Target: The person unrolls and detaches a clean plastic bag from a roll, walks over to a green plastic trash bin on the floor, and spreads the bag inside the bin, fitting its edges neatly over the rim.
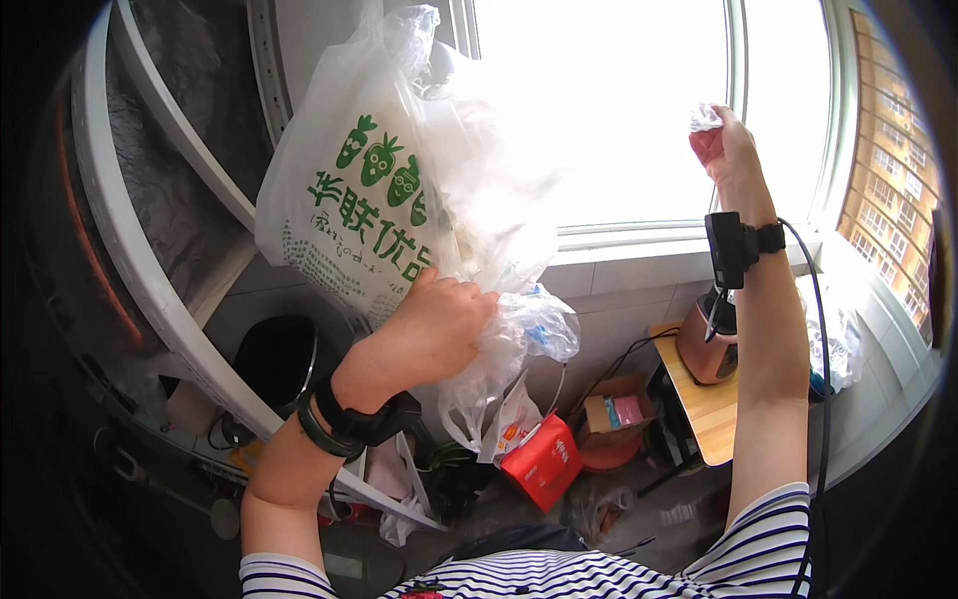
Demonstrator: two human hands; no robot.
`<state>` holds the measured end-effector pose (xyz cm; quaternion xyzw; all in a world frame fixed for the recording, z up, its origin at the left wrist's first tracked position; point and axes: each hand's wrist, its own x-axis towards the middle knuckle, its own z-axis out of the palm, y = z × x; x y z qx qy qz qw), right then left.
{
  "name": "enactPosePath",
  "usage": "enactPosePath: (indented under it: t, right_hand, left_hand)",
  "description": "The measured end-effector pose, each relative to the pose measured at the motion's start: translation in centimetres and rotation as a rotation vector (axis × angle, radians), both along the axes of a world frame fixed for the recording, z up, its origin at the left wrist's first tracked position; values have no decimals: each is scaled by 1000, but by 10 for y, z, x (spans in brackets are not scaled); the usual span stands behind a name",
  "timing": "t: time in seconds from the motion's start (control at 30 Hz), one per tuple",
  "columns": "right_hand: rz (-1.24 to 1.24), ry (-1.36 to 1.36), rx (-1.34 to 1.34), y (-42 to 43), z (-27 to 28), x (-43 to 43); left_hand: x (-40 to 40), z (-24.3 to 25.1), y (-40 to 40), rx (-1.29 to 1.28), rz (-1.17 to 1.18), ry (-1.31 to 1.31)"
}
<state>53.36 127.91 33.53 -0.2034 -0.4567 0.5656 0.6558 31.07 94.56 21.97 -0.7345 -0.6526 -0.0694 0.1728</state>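
Observation:
My left hand [430, 329] is closed on a bunched clear plastic bag [550, 326], with its fingertips hidden from view. Just behind it, a large white plastic carrier bag [299, 187] with green vegetable drawings and writing hangs full of pale, crumpled plastic. My right hand [722, 150] is raised in front of the bright window [636, 90]. Between its fingers is a small crumpled white wad [705, 118]; whether it is paper or thin plastic I cannot tell.
White metal shelving [187, 367] curves along the left, near a black bin [277, 359]. Below are a red bag [545, 460] and an open cardboard box [617, 412]. A pinkish appliance [703, 348] stands on a wooden-topped table [700, 408]. A black cable [825, 359] runs beside my right arm.

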Motion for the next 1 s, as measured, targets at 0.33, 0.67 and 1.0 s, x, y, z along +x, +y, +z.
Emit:
enactPosePath:
  t: [0.33,0.67,1.0]
  right_hand:
    - [179,309,106,32,-58,138]
    - [167,238,394,10,-153,246]
    - [64,234,275,-53,-209,265]
  left_hand:
    - [10,-5,2,86,-54,-6]
    - [-1,51,-15,560,-34,-358]
    - [-49,43,88,454,160,651]
